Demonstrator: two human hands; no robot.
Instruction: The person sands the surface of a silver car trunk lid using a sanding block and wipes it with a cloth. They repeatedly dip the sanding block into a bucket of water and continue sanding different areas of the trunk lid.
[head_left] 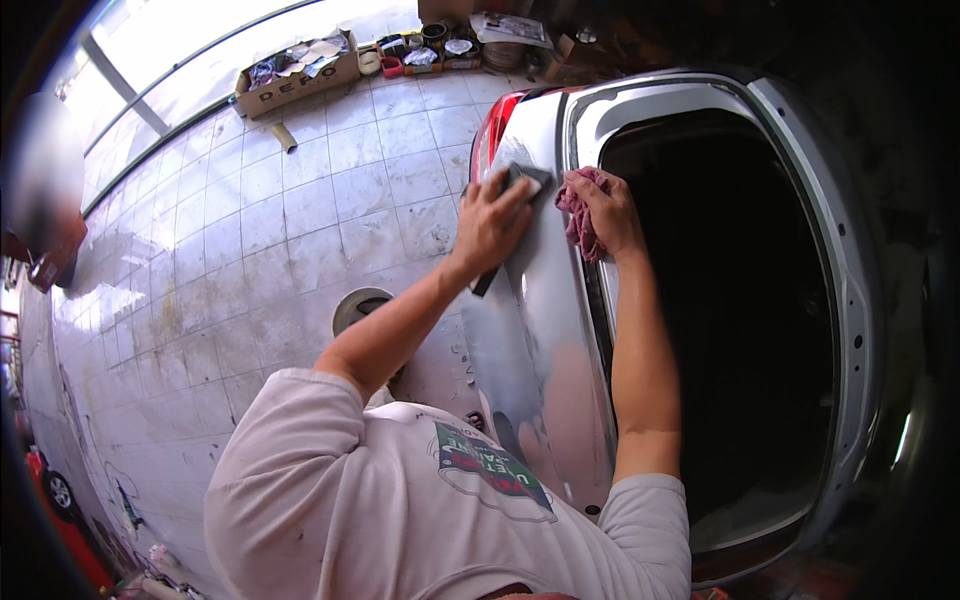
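Beside your left forearm stands a round pale bucket (341, 309), its contents too dark to tell. The car's silver side panel (548, 310) runs ahead of you, patched with grey and dull pink. Your left grip (492, 222) is closed round a dark block (539, 176) on it, by the red tail light (490, 132); your right grip (613, 213) clutches a crumpled pink cloth (579, 222). Farther off, an open cardboard box (300, 91) holds rumpled cloth or paper.
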